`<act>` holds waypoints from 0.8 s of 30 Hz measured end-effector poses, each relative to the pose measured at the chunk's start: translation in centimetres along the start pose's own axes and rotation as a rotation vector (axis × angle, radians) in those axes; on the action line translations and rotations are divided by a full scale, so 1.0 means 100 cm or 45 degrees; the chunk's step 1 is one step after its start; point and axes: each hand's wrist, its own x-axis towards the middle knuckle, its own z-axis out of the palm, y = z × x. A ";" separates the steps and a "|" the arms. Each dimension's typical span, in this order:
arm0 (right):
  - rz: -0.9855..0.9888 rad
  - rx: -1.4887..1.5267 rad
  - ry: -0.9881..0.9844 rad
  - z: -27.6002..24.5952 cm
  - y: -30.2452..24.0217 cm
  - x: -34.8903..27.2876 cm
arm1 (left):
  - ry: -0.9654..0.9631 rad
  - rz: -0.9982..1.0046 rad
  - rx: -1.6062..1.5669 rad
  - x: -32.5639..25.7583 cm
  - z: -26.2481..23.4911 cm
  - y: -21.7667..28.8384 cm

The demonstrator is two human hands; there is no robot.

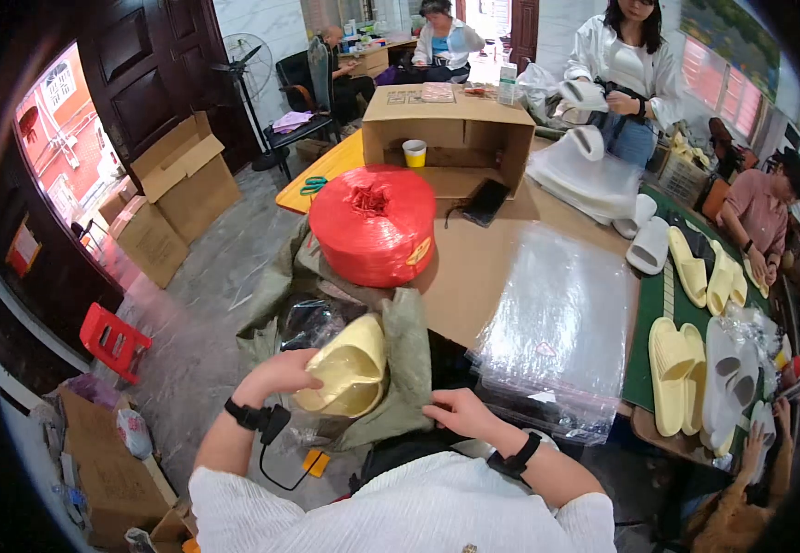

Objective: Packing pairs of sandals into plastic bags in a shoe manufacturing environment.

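Slippers (355,359), curved, glossy yellow, gripped by left hand (284,375); right hand (460,412) pinching olive fabric (407,355)

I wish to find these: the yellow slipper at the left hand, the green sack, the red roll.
Yellow slipper (352,360): head view, its middle.
Green sack (408,358): head view, the fold beside the slipper.
Red roll (363,241): head view, its front side.

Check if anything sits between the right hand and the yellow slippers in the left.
Yes: a raised fold of green cloth stands between the right hand and the slippers, right beside that hand.
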 end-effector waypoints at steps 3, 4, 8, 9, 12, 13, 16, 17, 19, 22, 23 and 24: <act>-0.038 0.751 0.113 -0.019 -0.036 -0.001 | -0.325 -0.102 0.093 0.041 0.009 0.026; -0.027 0.750 0.129 -0.023 -0.040 -0.002 | -0.336 -0.089 0.101 0.056 0.019 0.031; -0.091 0.916 0.131 -0.029 -0.039 0.001 | -0.215 0.019 0.238 0.128 0.082 0.050; -0.093 0.942 0.099 -0.026 -0.037 0.001 | -0.223 0.027 0.250 0.143 0.088 0.041; -0.057 1.011 0.093 -0.019 -0.036 0.001 | -0.185 0.091 0.333 0.181 0.112 0.007; -0.088 0.994 0.086 -0.016 -0.033 0.000 | -0.175 0.109 0.351 0.189 0.123 -0.010; -0.127 0.896 0.110 -0.018 -0.041 -0.004 | -0.139 0.175 0.425 0.214 0.154 -0.040; -0.148 0.882 0.107 -0.020 -0.041 -0.002 | -0.078 -0.024 0.357 0.213 0.176 -0.066; -0.160 0.909 0.069 -0.017 -0.040 0.000 | 0.065 0.027 0.130 0.209 0.213 -0.116; -0.210 0.882 -0.066 -0.016 -0.052 -0.007 | 0.038 0.173 -0.269 0.191 0.257 -0.200; -0.220 0.738 -0.048 -0.018 -0.043 -0.009 | 0.012 0.224 -0.255 0.171 0.258 -0.193; -0.230 0.598 -0.023 -0.019 -0.037 -0.012 | -0.066 0.317 -0.247 0.163 0.242 -0.172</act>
